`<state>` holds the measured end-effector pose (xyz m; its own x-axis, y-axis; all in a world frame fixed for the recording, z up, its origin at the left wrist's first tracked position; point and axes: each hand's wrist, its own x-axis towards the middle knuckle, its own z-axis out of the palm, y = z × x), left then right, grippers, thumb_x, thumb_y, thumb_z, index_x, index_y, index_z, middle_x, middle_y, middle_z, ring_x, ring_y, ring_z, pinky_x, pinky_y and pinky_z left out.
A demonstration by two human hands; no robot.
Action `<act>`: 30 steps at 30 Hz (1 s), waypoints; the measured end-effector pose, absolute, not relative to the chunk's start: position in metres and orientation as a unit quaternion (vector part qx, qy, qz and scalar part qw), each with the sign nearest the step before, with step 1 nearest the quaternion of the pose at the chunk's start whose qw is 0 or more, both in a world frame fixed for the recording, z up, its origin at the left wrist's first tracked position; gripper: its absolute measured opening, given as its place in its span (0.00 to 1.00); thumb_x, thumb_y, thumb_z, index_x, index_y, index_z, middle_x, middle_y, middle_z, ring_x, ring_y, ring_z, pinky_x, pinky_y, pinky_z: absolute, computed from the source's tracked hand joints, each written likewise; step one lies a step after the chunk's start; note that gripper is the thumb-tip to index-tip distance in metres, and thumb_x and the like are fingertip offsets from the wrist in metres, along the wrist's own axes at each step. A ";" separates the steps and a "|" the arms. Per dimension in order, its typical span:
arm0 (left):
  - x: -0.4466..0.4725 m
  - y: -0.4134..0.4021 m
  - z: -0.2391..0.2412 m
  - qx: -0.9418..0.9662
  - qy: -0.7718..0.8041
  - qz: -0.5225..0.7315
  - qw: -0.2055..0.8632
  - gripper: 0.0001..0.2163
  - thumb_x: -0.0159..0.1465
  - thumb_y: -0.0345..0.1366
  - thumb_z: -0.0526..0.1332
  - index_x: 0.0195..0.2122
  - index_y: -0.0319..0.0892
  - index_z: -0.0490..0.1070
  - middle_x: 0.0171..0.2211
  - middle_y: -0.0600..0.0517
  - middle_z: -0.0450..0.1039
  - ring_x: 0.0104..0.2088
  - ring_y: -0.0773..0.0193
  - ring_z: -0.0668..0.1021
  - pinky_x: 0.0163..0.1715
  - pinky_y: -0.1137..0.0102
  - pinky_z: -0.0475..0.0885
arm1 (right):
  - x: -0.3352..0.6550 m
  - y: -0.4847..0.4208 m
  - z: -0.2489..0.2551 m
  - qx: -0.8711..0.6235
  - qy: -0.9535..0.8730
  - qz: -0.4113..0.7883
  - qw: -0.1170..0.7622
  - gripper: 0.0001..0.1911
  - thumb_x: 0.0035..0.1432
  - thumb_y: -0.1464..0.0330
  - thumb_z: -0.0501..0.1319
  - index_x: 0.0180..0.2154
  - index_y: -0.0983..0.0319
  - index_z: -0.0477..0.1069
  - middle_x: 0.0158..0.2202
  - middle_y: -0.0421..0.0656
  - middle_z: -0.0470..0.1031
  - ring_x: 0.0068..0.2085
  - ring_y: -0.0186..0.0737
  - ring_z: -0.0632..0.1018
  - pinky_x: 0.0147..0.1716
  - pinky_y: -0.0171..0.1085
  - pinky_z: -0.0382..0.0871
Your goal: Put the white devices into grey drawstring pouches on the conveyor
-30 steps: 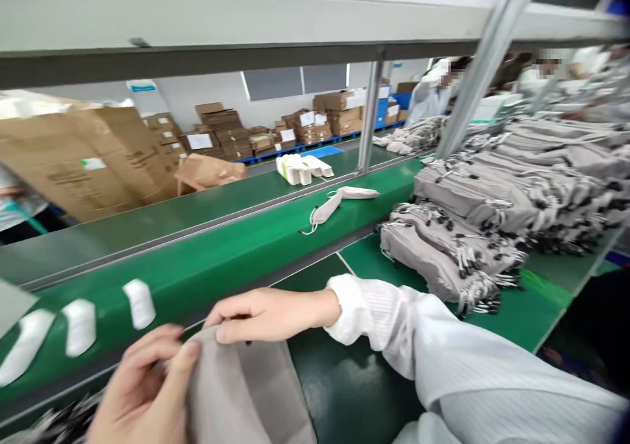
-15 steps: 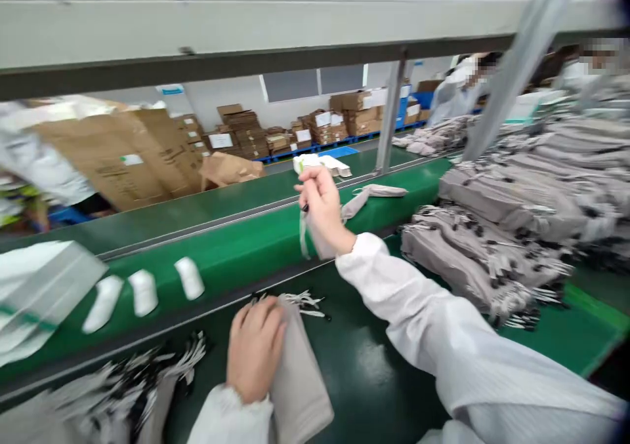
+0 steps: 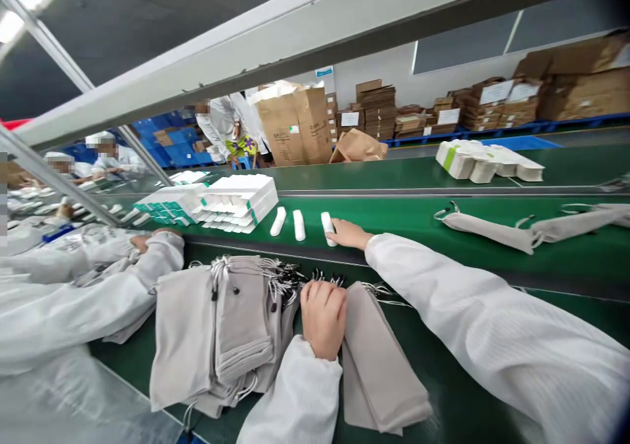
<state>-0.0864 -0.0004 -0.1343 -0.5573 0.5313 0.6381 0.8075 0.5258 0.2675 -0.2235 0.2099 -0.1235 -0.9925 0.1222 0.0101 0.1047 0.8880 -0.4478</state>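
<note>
My left hand [image 3: 323, 317] lies curled, knuckles up, on the top end of a grey drawstring pouch [image 3: 381, 362] on the green table, fingers closed on its edge. My right hand [image 3: 347, 233] reaches out to the green conveyor belt [image 3: 413, 218] and its fingers close on a small white oblong piece [image 3: 327, 226], the rightmost of three. The two other white pieces [image 3: 289, 223] lie just left of it. A pile of grey pouches [image 3: 226, 322] with black-and-white cords sits left of my left hand.
Two finished grey pouches [image 3: 512, 231] ride the belt at right. White boxes with green bands [image 3: 221, 202] stand on the belt at left. A co-worker's white sleeve [image 3: 93, 286] reaches in from the left. Folded white cartons [image 3: 485, 162] lie behind; cardboard boxes [image 3: 295, 126] stand further back.
The view has swung left. My right hand has dropped from holding up a pouch cord to the white piece on the belt. My left hand stays on the grey pouch.
</note>
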 end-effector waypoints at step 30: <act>-0.081 -0.002 -0.121 -0.407 -0.835 -0.280 0.243 0.09 0.66 0.26 0.57 0.30 0.45 0.71 0.33 0.54 0.78 0.43 0.60 0.75 0.58 0.53 0.57 | -0.059 0.211 -0.076 -0.039 -0.643 0.753 0.134 0.41 0.57 0.58 0.62 0.63 0.46 0.39 0.60 0.49 0.63 0.37 0.41 0.81 0.40 0.48 0.79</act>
<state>-0.0812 -0.0016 -0.1208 -0.5510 0.5431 0.6336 0.8152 0.5128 0.2693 -0.0595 0.2112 -0.0764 -0.9612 0.2512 0.1144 -0.1521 -0.1361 -0.9790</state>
